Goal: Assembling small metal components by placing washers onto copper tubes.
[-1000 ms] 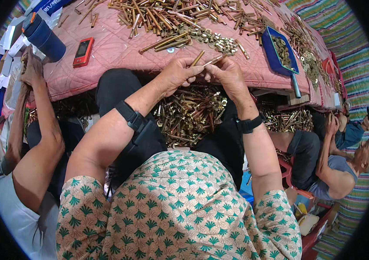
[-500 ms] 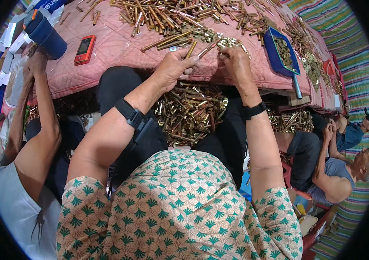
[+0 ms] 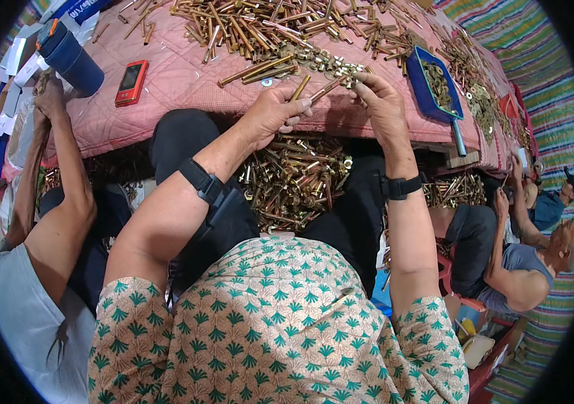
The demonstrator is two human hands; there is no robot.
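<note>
My left hand (image 3: 275, 113) is closed on two slim bolts. One is a brass-coloured bolt (image 3: 301, 87) pointing up; the other is a longer reddish bolt (image 3: 328, 89) slanting toward my right hand. The fingers of my right hand (image 3: 382, 101) are pinched close to that bolt's far end; what they hold, if anything, is too small to make out. Just beyond my hands lie small washers and nuts (image 3: 330, 63) and a few loose bolts (image 3: 258, 71). A heap of assembled bolts (image 3: 293, 182) lies below the table edge, between my knees.
A large pile of bolts (image 3: 253, 27) covers the far part of the pink quilted table cover (image 3: 165, 87). On it are a red phone (image 3: 131, 83), a blue tumbler (image 3: 71, 57) and a blue scoop of washers (image 3: 435, 84). One person (image 3: 38, 289) sits left; others (image 3: 516, 276) work right.
My right hand has lifted from the small-parts pile and turned, its fingers now by the reddish bolt's end. My left hand keeps its bolts, nearly still.
</note>
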